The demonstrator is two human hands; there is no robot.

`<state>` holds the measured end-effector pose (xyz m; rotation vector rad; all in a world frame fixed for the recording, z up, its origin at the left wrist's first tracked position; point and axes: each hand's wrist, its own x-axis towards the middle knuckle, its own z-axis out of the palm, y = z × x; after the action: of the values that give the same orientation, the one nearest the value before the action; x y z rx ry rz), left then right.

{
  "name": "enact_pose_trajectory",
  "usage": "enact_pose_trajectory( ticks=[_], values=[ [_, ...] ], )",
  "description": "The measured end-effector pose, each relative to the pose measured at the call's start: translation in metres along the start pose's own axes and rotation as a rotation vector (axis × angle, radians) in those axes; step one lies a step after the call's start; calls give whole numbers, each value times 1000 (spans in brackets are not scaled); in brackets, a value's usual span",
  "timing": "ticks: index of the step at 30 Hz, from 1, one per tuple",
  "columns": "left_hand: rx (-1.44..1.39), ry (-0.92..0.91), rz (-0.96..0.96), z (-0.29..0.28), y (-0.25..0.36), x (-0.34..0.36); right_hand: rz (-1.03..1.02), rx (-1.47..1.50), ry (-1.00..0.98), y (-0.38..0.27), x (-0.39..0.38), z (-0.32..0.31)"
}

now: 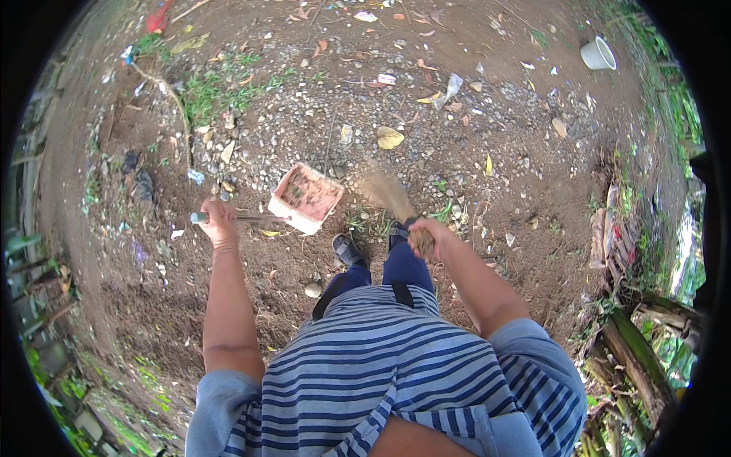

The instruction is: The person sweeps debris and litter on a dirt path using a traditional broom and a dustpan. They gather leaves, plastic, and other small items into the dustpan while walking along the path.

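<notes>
My left hand (219,221) is closed on the handle (251,218) of a pink plastic dustpan (304,194), whose pan has dark dirt in it and sits left of centre, just beyond my left foot (349,250). My right hand (429,238) grips the bound handle of a straw broom (388,190), whose bristles angle forward and leftward toward gravelly ground and look blurred. The broom head is to the right of the pan, with a small gap between them.
Around me is bare dirt (533,244) with pebbles, dry leaves, litter and grass tufts. A white bucket (598,53) stands at the back right. A red object (158,17) lies at the far left back. Logs (632,350) and plant debris line the right edge.
</notes>
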<state>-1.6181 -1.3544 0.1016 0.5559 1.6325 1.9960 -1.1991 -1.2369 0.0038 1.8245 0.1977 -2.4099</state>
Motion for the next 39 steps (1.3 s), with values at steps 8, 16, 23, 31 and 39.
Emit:
enact_pose_trajectory(
  ticks=[8, 16, 23, 31, 39],
  values=[
    [184, 291, 56, -72, 17, -55, -290, 23, -121, 2, -1, 35],
    [197, 530, 113, -137, 39, -92, -53, -309, 44, -34, 39, 88],
    [151, 577, 101, -177, 48, -123, 43, -350, -205, 48, 28, 160],
    [198, 644, 57, -213, 39, -122, 410, 2, -335, 2, 87, 227],
    [115, 581, 33, -234, 40, -93, -2, -265, -134, 27, 50, 231]
  ],
)
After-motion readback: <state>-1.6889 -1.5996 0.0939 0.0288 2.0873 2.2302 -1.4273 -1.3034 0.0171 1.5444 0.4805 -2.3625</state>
